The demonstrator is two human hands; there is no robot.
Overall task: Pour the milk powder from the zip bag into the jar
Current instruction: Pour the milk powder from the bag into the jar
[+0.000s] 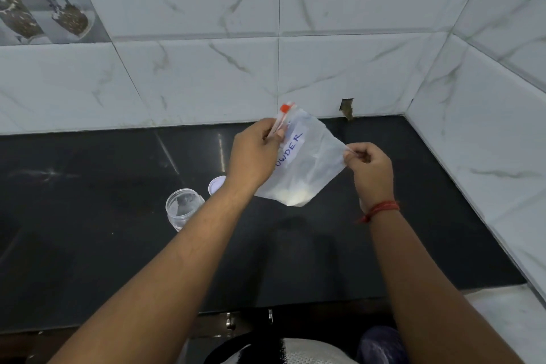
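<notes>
A clear zip bag (310, 156) with a red slider and a white label reading "OWDER" hangs tilted in the air above the black counter. A small heap of white milk powder (295, 195) lies in its lowest corner. My left hand (254, 154) grips the zip edge near the slider. My right hand (370, 165) pinches the bag's right corner. A clear plastic jar (183, 207) stands open on the counter, below and to the left of the bag, partly behind my left forearm. Its white lid (215, 183) lies just behind it.
The black counter (88, 186) meets white marble-look wall tiles at the back and on the right. A small dark hole (347, 108) is cut in the back wall at counter level. The counter's front edge runs close to my body.
</notes>
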